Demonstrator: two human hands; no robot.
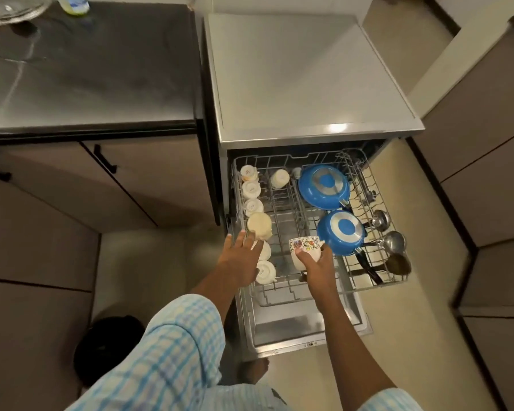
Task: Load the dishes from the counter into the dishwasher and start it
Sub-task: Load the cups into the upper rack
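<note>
At the rack (pixel 279 302), right fingers (pixel 301 251): curled round the floral cup (pixel 305 244), gripping its side, thumb side toward the camera.
right hand (pixel 316 264): over the middle of the rack, forearm running back toward the lower right.
left fingers (pixel 244 236): straight and spread, holding nothing; tips reach the cream cup (pixel 259 223), contact cannot be told.
left hand (pixel 241 258): palm down over the rack's left edge, partly covering one of the white cups (pixel 252 189).
floral cup: in the air above the rack wires, tilted, rim just beside the nearer blue pan (pixel 343 232); touching or not, cannot tell.
white cups: upside down in a line along the rack's left side, the cream cup among them; one more stands apart near the back.
far blue pan (pixel 324 186): base up, behind the nearer one, right half of the rack.
ladles (pixel 393 241): metal, lying along the rack's right side.
dishwasher (pixel 303 84): door (pixel 294 330) lowered, rack pulled out above it.
tabletop (pixel 86 69): dark, left of the dishwasher; glass bowl (pixel 12 8) and bottle (pixel 72 4) at its far edge.
sleeve (pixel 175 351): blue check, left arm.
</note>
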